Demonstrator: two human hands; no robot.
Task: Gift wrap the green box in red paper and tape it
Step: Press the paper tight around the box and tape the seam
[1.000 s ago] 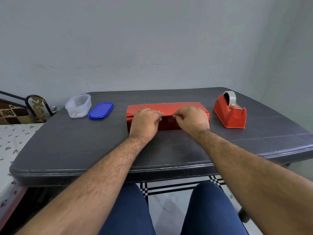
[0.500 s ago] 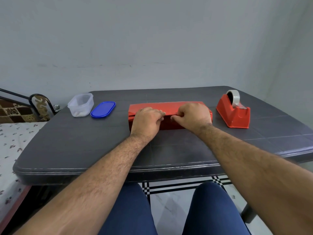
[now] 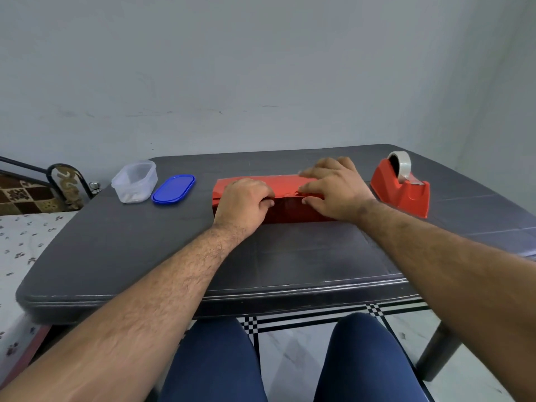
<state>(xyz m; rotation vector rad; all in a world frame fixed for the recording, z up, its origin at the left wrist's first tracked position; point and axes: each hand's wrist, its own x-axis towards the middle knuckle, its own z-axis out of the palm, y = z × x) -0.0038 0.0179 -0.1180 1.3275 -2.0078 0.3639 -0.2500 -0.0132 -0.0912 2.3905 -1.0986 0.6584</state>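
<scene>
You are working at the middle of the dark surface, where the box is lying lengthwise, already covered in red paper; no green is showing. Your left hand is curling over the near top edge, fingers closed down and pinching the paper at the seam. Your right hand is lying flat on top with fingers spread and open, pressing rather than gripping. The paper is looking thin and light, likely slippery and quick to crease or tear where it is puckering between your hands, while the box underneath is appearing stiff enough to press against. Best hold, by my judgement: keep pinning the overlap flat along the top edge, near the seam, not at the loose ends. Compared with half a second ago, your right hand is now sitting further back over the top of the box with fingers fanned out, where it was then bunched at the front edge close to the left hand. The tape dispenser is standing just right of the box, untouched; a clear tub and blue lid are sitting to the left.
</scene>
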